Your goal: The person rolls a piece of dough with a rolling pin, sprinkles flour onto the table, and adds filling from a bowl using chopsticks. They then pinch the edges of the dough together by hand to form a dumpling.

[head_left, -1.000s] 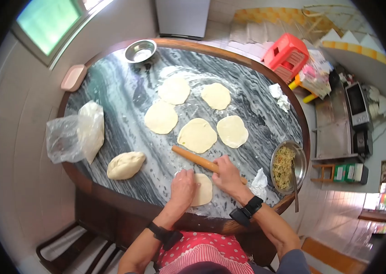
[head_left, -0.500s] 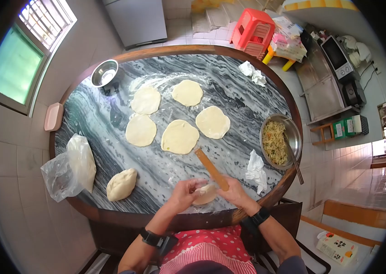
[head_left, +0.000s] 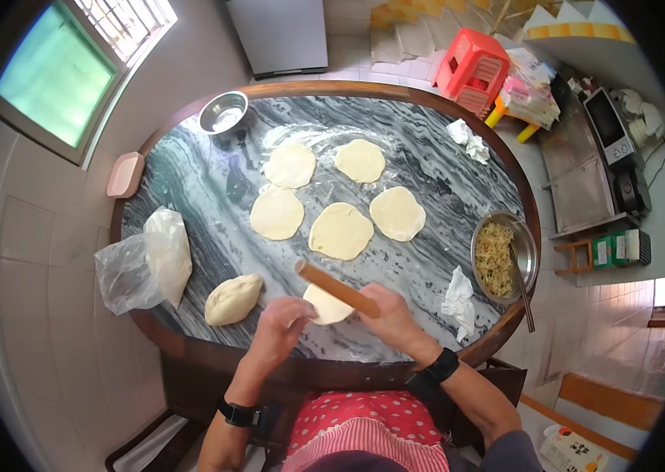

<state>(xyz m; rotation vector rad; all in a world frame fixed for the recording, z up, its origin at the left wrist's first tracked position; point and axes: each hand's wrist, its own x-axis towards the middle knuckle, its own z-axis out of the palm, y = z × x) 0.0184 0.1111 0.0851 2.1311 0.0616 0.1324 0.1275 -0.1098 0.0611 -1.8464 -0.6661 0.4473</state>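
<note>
My right hand [head_left: 392, 318] is closed around the near end of a short wooden rolling pin [head_left: 331, 286], which slants up to the left above the table. Partly under the pin is a small flat round of dough [head_left: 325, 310]. The fingers of my left hand [head_left: 279, 324] pinch the left edge of this round. Beyond my hands lie several rolled dough rounds [head_left: 340, 231] on the floured marble. Left of my left hand rests a folded, plump piece of dough [head_left: 233, 300].
A steel bowl of shredded filling [head_left: 496, 259] with chopsticks stands at the table's right edge. Crumpled tissues [head_left: 458, 303] lie near it. On the left are a plastic bag [head_left: 161, 256] and a pink dish [head_left: 125, 175]. A small metal bowl [head_left: 223, 113] sits at the back left.
The rolling pin has swung to a flatter slant, its free end moving left across the dough round. More of the round shows, and my left hand has shifted left. The whole view has shifted.
</note>
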